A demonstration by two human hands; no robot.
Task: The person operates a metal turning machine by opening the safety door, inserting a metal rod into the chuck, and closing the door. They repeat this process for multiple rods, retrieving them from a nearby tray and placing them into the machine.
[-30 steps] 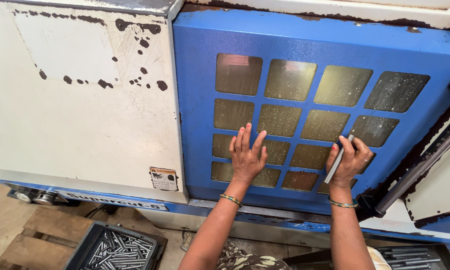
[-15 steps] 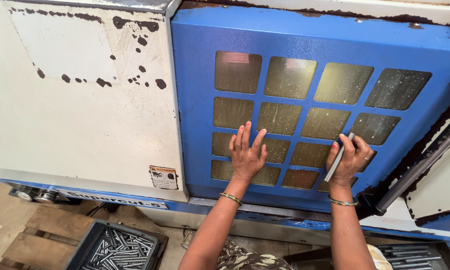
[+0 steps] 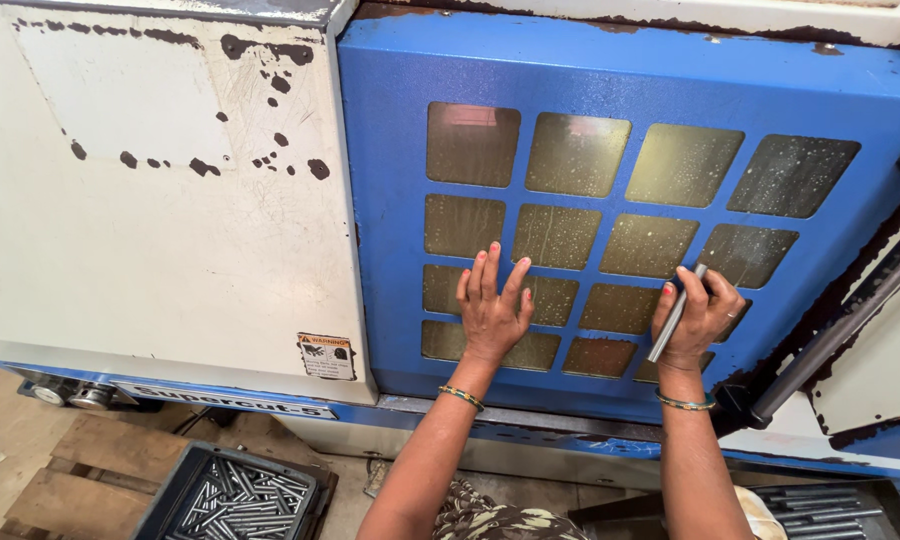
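A blue machine door with a grid of dirty yellowish window panes fills the upper right. My left hand lies flat on it, fingers spread over the lower panes. My right hand also presses on the door, further right, and grips a short grey metal rod that slants across its fingers. Both wrists wear thin bangles.
A cream machine panel with chipped paint and a small warning sticker sits left of the door. A black handle bar slants at the right. Below are a dark tray of metal rods, a wooden pallet and another rod tray.
Both hands stay on the blue door in almost the same spots; the view has shifted only slightly.
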